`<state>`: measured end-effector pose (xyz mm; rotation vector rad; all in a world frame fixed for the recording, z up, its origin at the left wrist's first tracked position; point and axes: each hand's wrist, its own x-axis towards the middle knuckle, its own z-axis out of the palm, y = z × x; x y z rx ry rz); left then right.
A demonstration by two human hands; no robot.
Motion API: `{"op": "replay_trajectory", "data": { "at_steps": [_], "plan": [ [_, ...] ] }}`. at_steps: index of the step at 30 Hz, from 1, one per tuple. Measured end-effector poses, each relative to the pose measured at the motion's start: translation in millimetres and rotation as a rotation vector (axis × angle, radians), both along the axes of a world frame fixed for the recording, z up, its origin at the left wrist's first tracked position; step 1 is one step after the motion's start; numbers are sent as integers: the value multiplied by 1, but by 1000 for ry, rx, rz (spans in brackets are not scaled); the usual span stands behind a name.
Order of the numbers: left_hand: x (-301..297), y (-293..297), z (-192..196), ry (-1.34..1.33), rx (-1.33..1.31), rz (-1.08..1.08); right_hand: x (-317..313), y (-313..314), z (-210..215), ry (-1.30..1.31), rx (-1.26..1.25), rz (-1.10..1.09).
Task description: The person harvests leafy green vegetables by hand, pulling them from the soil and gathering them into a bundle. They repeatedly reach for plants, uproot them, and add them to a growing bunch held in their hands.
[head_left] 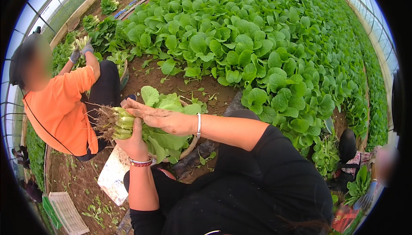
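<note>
A bunch of leafy greens (pixel 123 128) lies sideways in front of me, its muddy roots pointing left and its broad leaves to the right. My left hand (pixel 134 144) is closed around the pale stems from below. Stretched out, the fingers of my right hand (pixel 165 120) lie flat along the upper side of the bunch and touch the stems; soil marks the skin. Under the leaves shows the rim of a round basket (pixel 188 150), its inside mostly hidden by the greens.
A dense bed of greens (pixel 244 42) stretches ahead and right. At left a co-worker in orange (pixel 62 102) squats, gloved hands holding another bunch (pixel 81 42). A white slab-like object (pixel 112 177) and a pale crate (pixel 68 211) lie lower left. Another person's gloved hand (pixel 367 198) is at far right.
</note>
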<state>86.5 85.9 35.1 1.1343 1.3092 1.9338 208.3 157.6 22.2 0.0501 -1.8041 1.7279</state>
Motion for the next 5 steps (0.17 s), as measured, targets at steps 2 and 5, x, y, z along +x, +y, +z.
{"op": "replay_trajectory", "data": {
  "at_steps": [2,5],
  "plan": [
    [-1,-2,1,11,-18,-5,5,4,3,-25,22,29],
    [-6,-3,1,-1,42,-23,20,21,16,-5,-211,72]
  ]
}}
